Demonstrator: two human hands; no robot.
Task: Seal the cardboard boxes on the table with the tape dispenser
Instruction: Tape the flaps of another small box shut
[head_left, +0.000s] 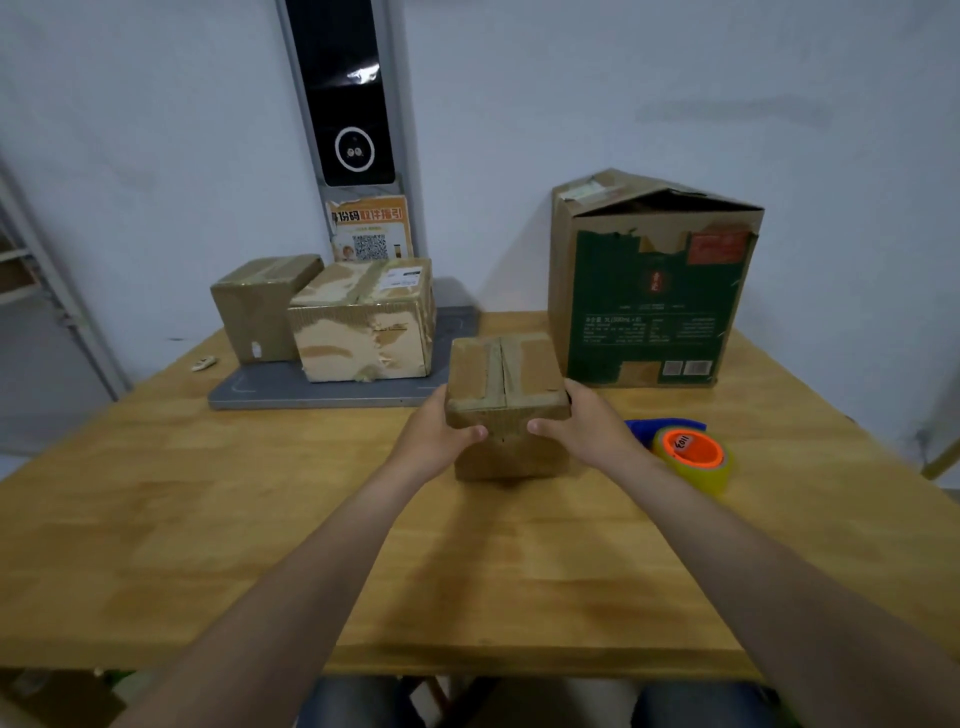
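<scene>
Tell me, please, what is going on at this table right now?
A person grips a small cardboard box between the left hand and right hand at the middle of the wooden table. Its top seam looks split. The tape dispenser lies untouched by the right wrist. A brown box and a torn pale box sit on a grey mat at the back left. A tall box with loose top flaps stands at the back right.

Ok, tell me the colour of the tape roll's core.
Bright orange core, ringed by yellowish tape; head view.
</scene>
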